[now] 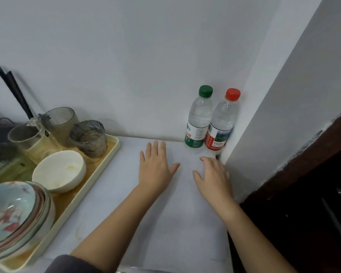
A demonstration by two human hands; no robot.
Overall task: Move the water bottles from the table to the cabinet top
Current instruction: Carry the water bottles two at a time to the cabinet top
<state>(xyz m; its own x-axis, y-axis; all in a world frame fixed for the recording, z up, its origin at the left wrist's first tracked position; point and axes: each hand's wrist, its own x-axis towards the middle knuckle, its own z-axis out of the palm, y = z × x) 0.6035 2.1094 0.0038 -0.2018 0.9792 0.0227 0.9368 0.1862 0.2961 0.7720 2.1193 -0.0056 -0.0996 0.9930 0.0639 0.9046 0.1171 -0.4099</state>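
Note:
Two clear water bottles stand upright side by side in the back right corner of a white top (pixel 165 213), touching each other. The green-capped bottle (pixel 199 119) is on the left, the red-capped bottle (pixel 222 123) on the right against the wall. My left hand (pixel 156 166) lies flat on the white surface with fingers spread, a little left of and in front of the bottles. My right hand (pixel 213 174) rests on the surface just in front of the red-capped bottle, fingers loosely bent and holding nothing.
A cream tray (pixel 98 174) on the left holds several glass cups (pixel 89 136), a white bowl (pixel 59 171) and a stack of patterned plates (pixel 14 219). A white wall closes the back and right. A dark wooden frame (pixel 303 164) lies at the right.

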